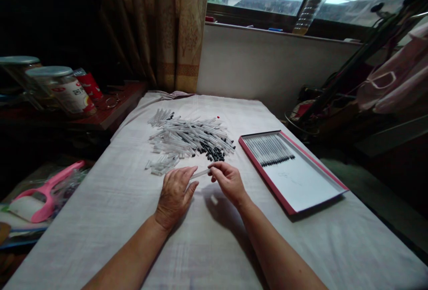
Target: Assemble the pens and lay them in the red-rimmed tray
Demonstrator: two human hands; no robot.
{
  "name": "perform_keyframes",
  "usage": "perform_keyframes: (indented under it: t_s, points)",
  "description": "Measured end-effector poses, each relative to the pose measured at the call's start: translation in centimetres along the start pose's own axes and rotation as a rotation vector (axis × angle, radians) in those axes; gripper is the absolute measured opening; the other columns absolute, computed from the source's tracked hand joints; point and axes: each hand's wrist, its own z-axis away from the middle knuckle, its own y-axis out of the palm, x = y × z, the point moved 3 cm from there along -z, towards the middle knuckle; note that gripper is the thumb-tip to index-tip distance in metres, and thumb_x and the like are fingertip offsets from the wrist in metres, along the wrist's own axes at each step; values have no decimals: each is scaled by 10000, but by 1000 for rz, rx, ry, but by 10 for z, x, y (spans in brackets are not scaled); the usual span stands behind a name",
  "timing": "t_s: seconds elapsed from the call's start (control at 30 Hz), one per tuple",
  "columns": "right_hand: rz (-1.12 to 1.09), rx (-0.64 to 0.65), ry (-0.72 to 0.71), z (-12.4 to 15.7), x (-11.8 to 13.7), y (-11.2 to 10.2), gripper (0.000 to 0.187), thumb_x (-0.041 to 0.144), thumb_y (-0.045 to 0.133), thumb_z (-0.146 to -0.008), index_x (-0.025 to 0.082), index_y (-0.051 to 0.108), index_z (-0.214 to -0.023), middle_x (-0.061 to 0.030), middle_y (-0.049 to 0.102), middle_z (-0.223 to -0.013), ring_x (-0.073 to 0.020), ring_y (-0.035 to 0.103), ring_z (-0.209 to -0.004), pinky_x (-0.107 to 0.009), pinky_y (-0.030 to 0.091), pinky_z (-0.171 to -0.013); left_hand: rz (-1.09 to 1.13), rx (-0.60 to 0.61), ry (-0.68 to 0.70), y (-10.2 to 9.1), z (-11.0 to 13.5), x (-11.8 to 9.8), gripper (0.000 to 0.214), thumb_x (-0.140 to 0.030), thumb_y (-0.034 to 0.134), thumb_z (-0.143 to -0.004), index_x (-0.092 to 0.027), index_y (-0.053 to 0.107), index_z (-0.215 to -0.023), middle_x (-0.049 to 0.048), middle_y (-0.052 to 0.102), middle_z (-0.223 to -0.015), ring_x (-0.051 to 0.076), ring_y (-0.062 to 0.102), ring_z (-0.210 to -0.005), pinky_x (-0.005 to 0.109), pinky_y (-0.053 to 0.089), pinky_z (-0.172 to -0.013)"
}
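Observation:
A thin whitish pen barrel point(201, 173) spans the gap between my two hands, just above the cloth. My left hand point(175, 192) pinches its left end with the fingertips. Thumb and fingers of my right hand point(230, 181) close on its other end, partly hiding it. Beyond the hands lies a loose heap of translucent pen barrels point(187, 132). Black pen caps point(214, 152) are gathered at the heap's near right side, and clear short pieces point(162, 164) at its near left. A small white piece point(214, 199) rests below my right hand.
To the right, a shallow red-edged box point(307, 187) holds a row of pens with black tips point(269, 147). A tiny red piece point(218, 117) lies behind the heap. Jars point(65, 91) stand on a side table at left, above a pink-handled tool point(50, 192).

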Motion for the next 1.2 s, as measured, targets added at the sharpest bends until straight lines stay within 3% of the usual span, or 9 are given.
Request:
perform_keyframes:
  t_s: [0.13, 0.33, 0.47, 0.63, 0.8, 0.9, 1.0, 1.1, 1.2]
  points:
    - [59, 96, 12, -15, -10, 1, 285, 431, 591, -784, 168, 698, -806, -28, 687, -659, -129, 591, -523, -254, 498, -525, 32, 97, -56, 11, 5, 10, 296, -314, 402, -998, -176, 626, -1133, 78, 739, -985, 203, 689, -841, 338, 533, -773]
    - [885, -224, 18, -61, -14, -44, 264, 299, 534, -854, 191, 748, -964, -83, 746, -930, -214, 676, -839, -311, 497, -771, 108, 96, -189, 14, 7, 19, 292, -325, 432, -970, -188, 662, -1087, 71, 748, -988, 197, 710, -874, 307, 559, -794]
    - [1250, -120, 123, -75, -13, -47, 274, 333, 548, -881, 255, 758, -1038, -86, 725, -1051, -228, 678, -915, -286, 482, -742, 142, 116, -217, 13, 6, 18, 285, -326, 444, -956, -200, 664, -1088, 66, 748, -998, 194, 710, -895, 305, 557, -822]
    - [1329, -65, 150, -80, -11, -40, 278, 337, 516, -894, 271, 770, -987, -77, 720, -1051, -215, 682, -886, -270, 476, -698, 160, 121, -262, 13, 5, 19, 295, -314, 452, -945, -206, 641, -1144, 62, 747, -1013, 193, 709, -898, 296, 554, -814]
    - [1108, -231, 40, -74, -7, -57, 218, 281, 553, -837, 221, 754, -898, -75, 746, -960, -203, 683, -827, -295, 493, -758, 174, 130, -289, 12, 5, 19, 280, -297, 458, -943, -221, 627, -1152, 46, 742, -988, 178, 701, -870, 280, 545, -794]
    - [700, -436, -47, -62, -2, -77, 199, 319, 583, -784, 182, 718, -833, -70, 744, -834, -186, 679, -707, -302, 511, -703, 172, 89, -261, 11, 4, 20, 261, -293, 457, -948, -217, 646, -1111, 56, 728, -980, 181, 683, -899, 293, 533, -824]
    - [186, -578, -38, -46, 1, -88, 274, 418, 609, -735, 163, 661, -820, -59, 722, -755, -165, 660, -599, -245, 468, -500, 153, 33, -235, 10, 3, 22, 253, -282, 458, -952, -205, 661, -1082, 63, 722, -961, 193, 675, -911, 319, 529, -838]
    - [-105, -605, -43, -29, 9, -82, 289, 432, 658, -696, 166, 623, -804, -45, 712, -739, -131, 635, -545, -197, 409, -415, 146, 29, -221, 10, 2, 24, 245, -275, 469, -952, -201, 666, -1079, 62, 723, -965, 197, 677, -915, 326, 534, -837]
    - [-184, -563, -70, -16, 19, -71, 271, 409, 693, -692, 168, 621, -792, -43, 715, -747, -112, 625, -538, -191, 422, -419, 148, 40, -207, 9, 1, 23, 242, -268, 472, -950, -205, 668, -1079, 56, 725, -961, 193, 678, -909, 320, 534, -838]
